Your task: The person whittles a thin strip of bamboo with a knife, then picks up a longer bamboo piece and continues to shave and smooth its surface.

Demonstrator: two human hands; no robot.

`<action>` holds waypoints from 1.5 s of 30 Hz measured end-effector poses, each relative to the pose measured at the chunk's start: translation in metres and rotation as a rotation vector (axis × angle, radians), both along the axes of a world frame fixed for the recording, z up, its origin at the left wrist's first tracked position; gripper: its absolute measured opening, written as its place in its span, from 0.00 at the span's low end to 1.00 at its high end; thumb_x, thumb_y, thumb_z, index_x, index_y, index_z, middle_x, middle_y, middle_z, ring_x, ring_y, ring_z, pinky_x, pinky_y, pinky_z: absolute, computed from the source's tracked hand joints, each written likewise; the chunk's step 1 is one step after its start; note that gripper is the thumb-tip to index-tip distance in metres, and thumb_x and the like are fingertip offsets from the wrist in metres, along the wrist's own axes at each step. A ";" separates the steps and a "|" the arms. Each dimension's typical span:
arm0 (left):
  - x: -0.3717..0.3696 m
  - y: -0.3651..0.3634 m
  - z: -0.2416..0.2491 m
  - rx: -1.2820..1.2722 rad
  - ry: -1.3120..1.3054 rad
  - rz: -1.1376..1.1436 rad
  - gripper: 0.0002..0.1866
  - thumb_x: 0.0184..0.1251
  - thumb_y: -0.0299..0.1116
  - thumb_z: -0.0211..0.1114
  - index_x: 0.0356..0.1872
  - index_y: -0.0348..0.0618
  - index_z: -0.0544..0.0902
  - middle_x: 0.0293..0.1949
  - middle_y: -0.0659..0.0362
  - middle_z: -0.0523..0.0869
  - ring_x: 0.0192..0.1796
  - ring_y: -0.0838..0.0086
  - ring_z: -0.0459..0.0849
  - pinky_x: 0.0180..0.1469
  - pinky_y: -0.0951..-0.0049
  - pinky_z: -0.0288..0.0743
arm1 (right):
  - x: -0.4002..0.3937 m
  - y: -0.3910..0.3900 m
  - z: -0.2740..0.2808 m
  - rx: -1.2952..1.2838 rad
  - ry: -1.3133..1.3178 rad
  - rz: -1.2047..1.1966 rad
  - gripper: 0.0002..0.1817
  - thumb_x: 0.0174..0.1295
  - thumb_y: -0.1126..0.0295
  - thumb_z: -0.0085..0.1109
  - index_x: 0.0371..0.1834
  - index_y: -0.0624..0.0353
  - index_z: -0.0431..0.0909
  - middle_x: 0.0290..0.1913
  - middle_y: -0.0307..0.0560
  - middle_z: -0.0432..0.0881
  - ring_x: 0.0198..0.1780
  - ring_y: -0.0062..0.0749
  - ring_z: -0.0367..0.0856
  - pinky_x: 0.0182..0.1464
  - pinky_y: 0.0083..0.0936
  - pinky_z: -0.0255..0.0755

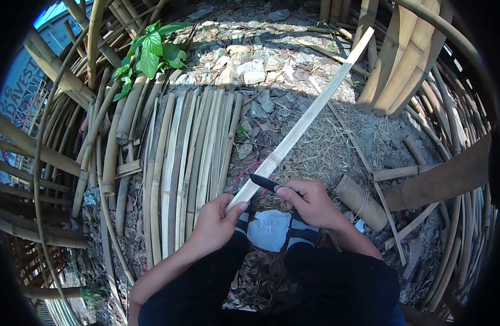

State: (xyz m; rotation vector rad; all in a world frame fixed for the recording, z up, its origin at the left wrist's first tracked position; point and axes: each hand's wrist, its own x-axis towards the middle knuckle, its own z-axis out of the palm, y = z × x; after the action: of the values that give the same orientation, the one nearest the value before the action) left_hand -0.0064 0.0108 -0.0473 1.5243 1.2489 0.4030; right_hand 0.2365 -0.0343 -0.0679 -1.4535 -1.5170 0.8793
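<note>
A long split bamboo strip (301, 129) slants from my lap up toward the far right. My left hand (216, 224) is closed round its near end, thumb on top. In my right hand (308, 202) is a knife (263, 182) with a dark blade; the handle is hidden in my fist. The blade lies across the strip a little ahead of my left thumb. Below the blade, between my feet, sits a pale, flat-topped block (269, 230).
Many split bamboo strips (193, 157) lie side by side at the left. Bamboo poles (70, 157) stack along the left edge, near a green leafy plant (151, 53). A short bamboo piece (361, 202) and a thick pole (443, 176) are at the right. Shavings (334, 141) cover the ground ahead.
</note>
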 end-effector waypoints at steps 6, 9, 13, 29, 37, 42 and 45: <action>0.001 -0.003 -0.002 0.008 -0.059 -0.053 0.13 0.77 0.37 0.62 0.35 0.37 0.77 0.21 0.71 0.71 0.22 0.89 0.65 0.22 0.81 0.56 | -0.016 0.007 -0.024 -0.355 0.678 0.192 0.19 0.76 0.57 0.54 0.32 0.62 0.79 0.20 0.32 0.72 0.21 0.14 0.66 0.23 0.17 0.57; 0.002 -0.004 0.000 0.018 -0.050 -0.057 0.13 0.77 0.36 0.62 0.35 0.37 0.77 0.21 0.71 0.72 0.22 0.89 0.65 0.23 0.80 0.57 | -0.011 0.009 -0.023 -0.415 0.789 0.156 0.20 0.76 0.58 0.54 0.30 0.62 0.77 0.18 0.30 0.68 0.19 0.14 0.61 0.23 0.17 0.55; 0.002 -0.003 -0.002 0.020 -0.039 -0.050 0.13 0.77 0.36 0.61 0.35 0.36 0.78 0.21 0.70 0.72 0.23 0.89 0.65 0.23 0.80 0.58 | -0.013 0.009 -0.021 -0.400 0.711 0.089 0.21 0.75 0.58 0.56 0.30 0.63 0.81 0.20 0.33 0.74 0.22 0.13 0.67 0.25 0.16 0.59; 0.001 -0.004 -0.007 0.057 -0.071 0.019 0.12 0.73 0.35 0.65 0.40 0.33 0.83 0.17 0.65 0.74 0.20 0.86 0.66 0.21 0.73 0.57 | -0.008 0.007 0.006 -0.079 -0.148 -0.104 0.17 0.68 0.52 0.61 0.38 0.55 0.88 0.20 0.51 0.78 0.23 0.47 0.80 0.29 0.38 0.70; 0.000 -0.002 -0.006 0.060 -0.082 0.021 0.12 0.74 0.34 0.65 0.39 0.31 0.83 0.19 0.66 0.75 0.23 0.87 0.67 0.23 0.75 0.58 | -0.003 0.007 0.002 0.126 -0.201 -0.202 0.14 0.69 0.55 0.61 0.38 0.53 0.88 0.18 0.51 0.77 0.21 0.45 0.80 0.26 0.34 0.69; -0.004 -0.003 -0.002 0.009 -0.067 0.038 0.12 0.74 0.34 0.65 0.39 0.32 0.83 0.20 0.67 0.75 0.24 0.87 0.66 0.23 0.76 0.58 | 0.022 0.008 -0.015 0.040 -0.103 -0.256 0.17 0.70 0.55 0.60 0.35 0.58 0.86 0.19 0.48 0.79 0.19 0.33 0.76 0.26 0.31 0.67; -0.004 -0.004 -0.004 -0.010 -0.062 0.032 0.12 0.74 0.34 0.65 0.39 0.32 0.83 0.20 0.68 0.75 0.24 0.87 0.66 0.24 0.77 0.58 | 0.024 0.003 -0.019 -0.067 0.269 -0.207 0.20 0.71 0.54 0.60 0.34 0.63 0.82 0.22 0.44 0.79 0.23 0.23 0.74 0.30 0.29 0.68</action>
State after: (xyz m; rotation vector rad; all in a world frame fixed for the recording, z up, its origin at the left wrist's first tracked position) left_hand -0.0101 0.0070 -0.0511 1.4747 1.2259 0.4612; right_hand 0.2607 -0.0311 -0.0865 -1.4450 -1.1282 0.9628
